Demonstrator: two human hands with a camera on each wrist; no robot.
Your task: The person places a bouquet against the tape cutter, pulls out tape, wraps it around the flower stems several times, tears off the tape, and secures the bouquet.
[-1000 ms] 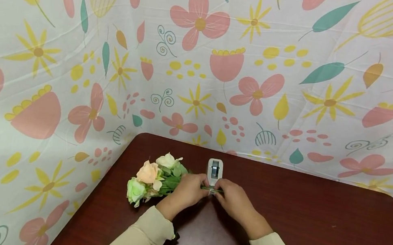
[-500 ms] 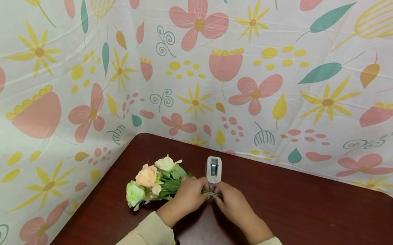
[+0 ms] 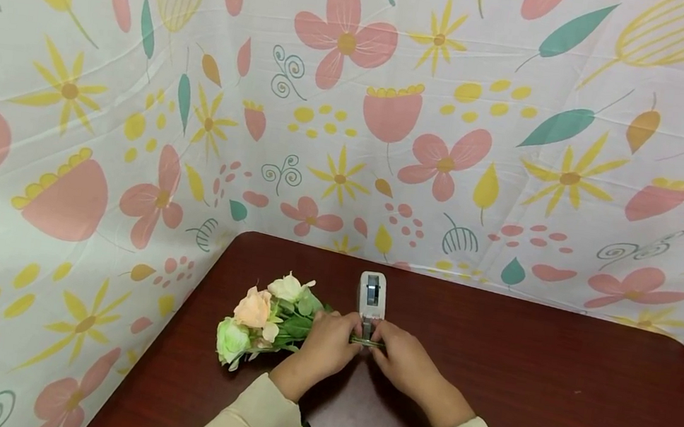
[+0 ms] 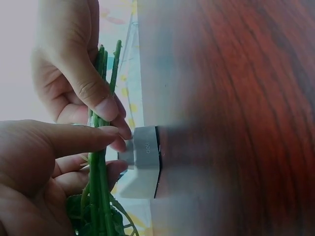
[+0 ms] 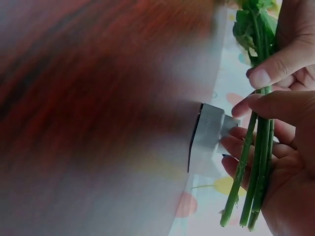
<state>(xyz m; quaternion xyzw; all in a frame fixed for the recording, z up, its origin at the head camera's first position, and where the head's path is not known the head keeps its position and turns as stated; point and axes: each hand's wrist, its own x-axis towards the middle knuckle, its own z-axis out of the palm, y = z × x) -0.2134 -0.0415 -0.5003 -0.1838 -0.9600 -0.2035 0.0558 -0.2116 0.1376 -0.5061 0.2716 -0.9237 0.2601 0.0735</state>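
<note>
A bunch of artificial-looking flowers (image 3: 253, 307), with peach, cream and pale green blooms, lies to the left in the head view. My left hand (image 3: 326, 345) pinches its green stems (image 4: 101, 182) between thumb and fingers, below the leaves. Close beside it, my right hand (image 3: 409, 364) pinches the same stems (image 5: 261, 162) nearer their cut ends. Just beyond both hands stands a white tape dispenser (image 3: 372, 290), its front toward me. What looks like a clear tape strip (image 3: 366, 327) spans from dispenser to stems; its contact with them is partly hidden by fingers.
The dark red-brown wooden table (image 3: 538, 387) extends to the right and front. A flower-printed cloth (image 3: 456, 64) hangs behind the table and along its left side.
Both hands have drawn the stems slightly toward me, away from the tape dispenser, and more of the gap between shows. The flower heads have shifted a little with them.
</note>
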